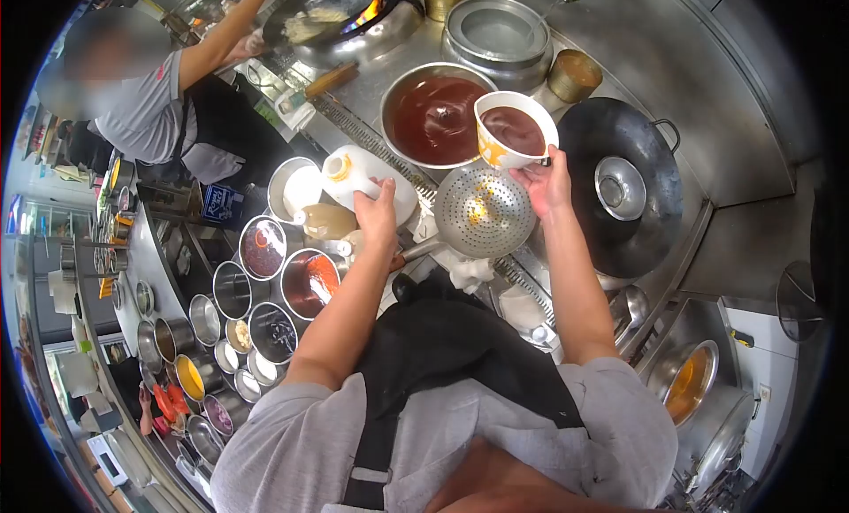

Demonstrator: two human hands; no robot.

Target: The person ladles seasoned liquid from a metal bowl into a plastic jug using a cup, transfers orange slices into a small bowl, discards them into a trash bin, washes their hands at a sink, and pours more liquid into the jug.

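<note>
My right hand (546, 186) holds a white and yellow paper bowl (492, 149) with dark red-brown sauce (513, 131) in it. The bowl is tilted toward me, beside a large metal basin (386, 115) of similar sauce. My left hand (377, 214) is wrapped round the handle of a white plastic jug (402, 199) with a yellow ring at its neck. Below my hands lies a perforated skimmer (469, 217) with yellow bits on it. Two bottles with tan contents, one the squat bottle (327, 221), stand by my left hand.
A black wok (650, 239) with a metal bowl (619, 190) inside is on the right. Several metal pots, including one pot with red contents (320, 274), stand on the left. A co-worker (141, 106) works at a wok (305, 26) over flames at the upper left.
</note>
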